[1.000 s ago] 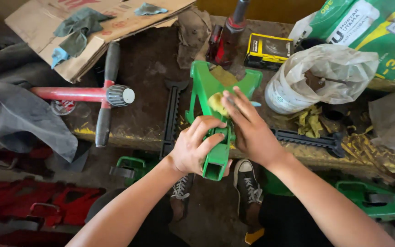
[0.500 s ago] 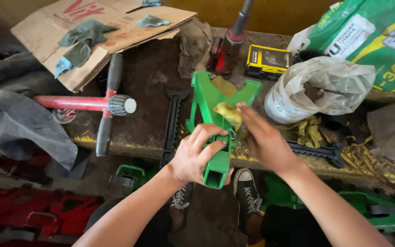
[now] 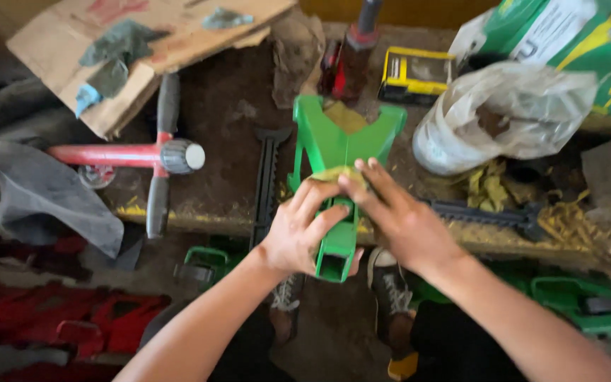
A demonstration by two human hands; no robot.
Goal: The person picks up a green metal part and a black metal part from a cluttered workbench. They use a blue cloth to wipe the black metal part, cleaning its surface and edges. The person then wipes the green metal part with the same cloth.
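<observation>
A green metal jack stand (image 3: 334, 152) lies on its side over the edge of a dirty workbench (image 3: 228, 113), its square tube end pointing towards me. My left hand (image 3: 304, 226) is wrapped around the narrow tube part. My right hand (image 3: 397, 219) presses a small yellow rag (image 3: 337, 174) onto the stand just above my left hand, fingers stretched flat over it. The picture is blurred by motion.
Two black toothed bars (image 3: 266, 180) (image 3: 482, 212) lie on the bench beside the stand. A red-handled tool (image 3: 129, 154), a grey cloth (image 3: 37, 187), cardboard (image 3: 136, 42), a clear plastic bag (image 3: 503, 113), a yellow box (image 3: 419, 71) and a green sack (image 3: 588, 42) surround it. More green (image 3: 581, 304) and red stands (image 3: 72, 318) sit on the floor.
My right hand lifted the yellow rag off the stand, then brought it back down lower, against my left hand. My left hand kept its grip on the tube.
</observation>
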